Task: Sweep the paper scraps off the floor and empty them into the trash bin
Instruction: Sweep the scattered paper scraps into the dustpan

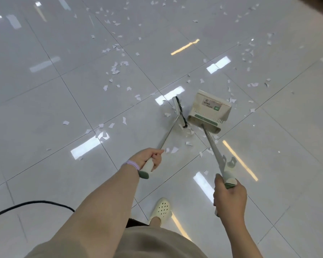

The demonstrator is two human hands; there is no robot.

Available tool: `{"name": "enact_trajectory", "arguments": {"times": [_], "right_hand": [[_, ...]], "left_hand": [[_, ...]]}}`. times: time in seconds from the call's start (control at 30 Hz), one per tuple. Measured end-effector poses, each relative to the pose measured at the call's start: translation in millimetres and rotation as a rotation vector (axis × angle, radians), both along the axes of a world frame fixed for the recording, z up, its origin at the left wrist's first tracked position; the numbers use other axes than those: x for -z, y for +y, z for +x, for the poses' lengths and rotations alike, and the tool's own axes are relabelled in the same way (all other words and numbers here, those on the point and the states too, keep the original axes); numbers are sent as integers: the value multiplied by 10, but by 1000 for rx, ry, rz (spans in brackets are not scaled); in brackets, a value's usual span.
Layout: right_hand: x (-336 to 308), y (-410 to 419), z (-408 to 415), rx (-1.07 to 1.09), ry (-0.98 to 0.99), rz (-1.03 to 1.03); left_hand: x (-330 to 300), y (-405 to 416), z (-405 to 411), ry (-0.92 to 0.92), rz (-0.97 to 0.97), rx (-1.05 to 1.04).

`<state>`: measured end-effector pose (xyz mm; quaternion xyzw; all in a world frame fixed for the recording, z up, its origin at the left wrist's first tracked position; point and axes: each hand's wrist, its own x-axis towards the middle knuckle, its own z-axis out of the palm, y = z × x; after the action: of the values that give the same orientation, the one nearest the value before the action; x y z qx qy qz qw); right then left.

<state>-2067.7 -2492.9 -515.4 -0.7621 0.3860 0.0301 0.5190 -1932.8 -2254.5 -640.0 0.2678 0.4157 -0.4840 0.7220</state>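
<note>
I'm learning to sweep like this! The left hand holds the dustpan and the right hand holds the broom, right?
Not quite: you swapped them. In the head view, the left hand grips the broom handle, and the right hand grips the dustpan handle. Both stand on the floor among the paper scraps.

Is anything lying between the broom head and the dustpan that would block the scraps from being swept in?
Nothing visible blocks it. Between the broom head and the dustpan there is only bare tile; a few paper scraps lie just below the gap.
</note>
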Motion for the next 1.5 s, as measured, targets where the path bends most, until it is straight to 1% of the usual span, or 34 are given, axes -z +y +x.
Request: {"name": "enact_trajectory", "arguments": {"times": [0.07,0.17,0.27,0.37,0.43,0.53,0.67,0.77,0.93,1.07,1.1,1.13,1.2,1.23,1.3,1.37,1.47,1.5], "right_hand": [[-5,17,54,-1,-9,3],[7,145,172,-9,-9,12],[-6,354,314,-23,-23,29],[44,609,422,-54,-22,58],[97,820,489,-95,-5,76],[159,1165,591,-164,16,84],[211,1769,784,-260,46,84],[241,2263,924,-299,71,90],[338,3081,1102,-413,130,94],[345,3541,1207,-454,137,105],[332,3623,1232,-455,142,109],[313,3687,1258,-458,149,111],[269,3754,1318,-466,156,103],[243,3762,1352,-467,156,95],[165,3755,1432,-437,153,95],[85,3732,1508,-378,138,99],[-46,3662,1611,-299,88,75],[-87,3617,1653,-278,68,73]], "left_hand": [[-75,38,-55,-14,9,17],[-150,224,-191,18,30,-46],[-248,617,-362,68,26,-188],[-370,1157,-567,100,77,-354],[-462,1512,-722,114,147,-418],[-533,1988,-920,146,302,-454],[-398,2740,-1069,162,498,-507],[-257,3350,-1089,152,602,-457],[-153,4205,-1015,154,720,-265],[5,4630,-926,108,805,75],[71,4697,-890,92,809,160],[114,4744,-833,76,765,186],[18,4728,-688,72,747,264],[-44,4670,-609,73,701,320],[-168,4500,-419,58,694,285],[-189,4267,-141,-33,698,336],[-193,3718,279,-10,618,190],[-178,3527,420,-5,594,190]]}}
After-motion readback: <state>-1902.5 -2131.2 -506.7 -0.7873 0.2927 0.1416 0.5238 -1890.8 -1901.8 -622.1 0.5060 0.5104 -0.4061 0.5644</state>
